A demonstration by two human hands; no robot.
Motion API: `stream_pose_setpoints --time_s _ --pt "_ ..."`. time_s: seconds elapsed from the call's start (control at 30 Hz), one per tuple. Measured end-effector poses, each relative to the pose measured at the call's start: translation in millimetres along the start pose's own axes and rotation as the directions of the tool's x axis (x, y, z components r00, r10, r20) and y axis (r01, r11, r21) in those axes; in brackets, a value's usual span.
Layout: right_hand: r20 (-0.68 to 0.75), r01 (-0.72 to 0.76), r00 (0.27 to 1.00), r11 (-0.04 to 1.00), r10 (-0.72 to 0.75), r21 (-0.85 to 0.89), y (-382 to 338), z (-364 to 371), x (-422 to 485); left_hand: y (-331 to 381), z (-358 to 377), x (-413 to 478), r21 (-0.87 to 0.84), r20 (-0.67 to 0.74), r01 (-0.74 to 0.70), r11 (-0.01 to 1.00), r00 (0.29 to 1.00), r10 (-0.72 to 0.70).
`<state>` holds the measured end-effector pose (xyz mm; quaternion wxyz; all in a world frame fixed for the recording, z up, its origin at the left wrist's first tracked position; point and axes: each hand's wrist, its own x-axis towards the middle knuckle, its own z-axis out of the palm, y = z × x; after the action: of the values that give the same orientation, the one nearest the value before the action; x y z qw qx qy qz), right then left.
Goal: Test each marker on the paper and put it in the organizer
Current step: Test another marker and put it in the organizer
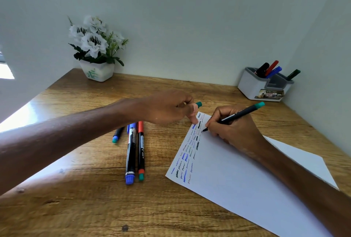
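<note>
My right hand (233, 126) grips a black marker with a teal end (241, 114), its tip touching the white paper (237, 176) near the sheet's far corner. Rows of blue, black and red scribbles run down the paper's left edge. My left hand (171, 109) holds a teal-tipped cap (198, 104) in curled fingers while one finger presses the paper's corner. Three markers lie on the desk to the left: a blue-capped one (131, 153), a red one (141, 149) and a short dark one (118, 135). The grey-white organizer (252, 86) stands at the back right with several markers in it.
A white pot of artificial white flowers (96, 69) stands in the back left corner of the wooden desk (95, 208). Walls close the desk in at the back and on the right. Bright sunlight falls across the desk's left side.
</note>
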<state>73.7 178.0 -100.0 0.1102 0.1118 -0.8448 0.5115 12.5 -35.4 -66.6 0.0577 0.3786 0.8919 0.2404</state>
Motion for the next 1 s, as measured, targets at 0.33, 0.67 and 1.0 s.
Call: stream_pose_setpoints --time_s 0.33,0.67,1.0 --pt "-0.029 -0.035 0.999 0.999 0.035 -0.006 -2.1 0.6 -1.1 2.8 -1.4 -1.5 0.026 0.011 0.012 1.0 1.0 -0.012" --pt "-0.052 -0.096 0.994 0.995 0.096 0.02 -2.0 1.6 -0.6 -1.3 0.6 0.0 0.024 -0.001 -0.017 1.0 1.0 0.017" --pt "-0.058 -0.103 0.993 0.994 0.104 0.028 -2.9 1.0 0.2 -0.2 0.8 0.0 0.03 -0.005 -0.035 0.999 0.999 0.035"
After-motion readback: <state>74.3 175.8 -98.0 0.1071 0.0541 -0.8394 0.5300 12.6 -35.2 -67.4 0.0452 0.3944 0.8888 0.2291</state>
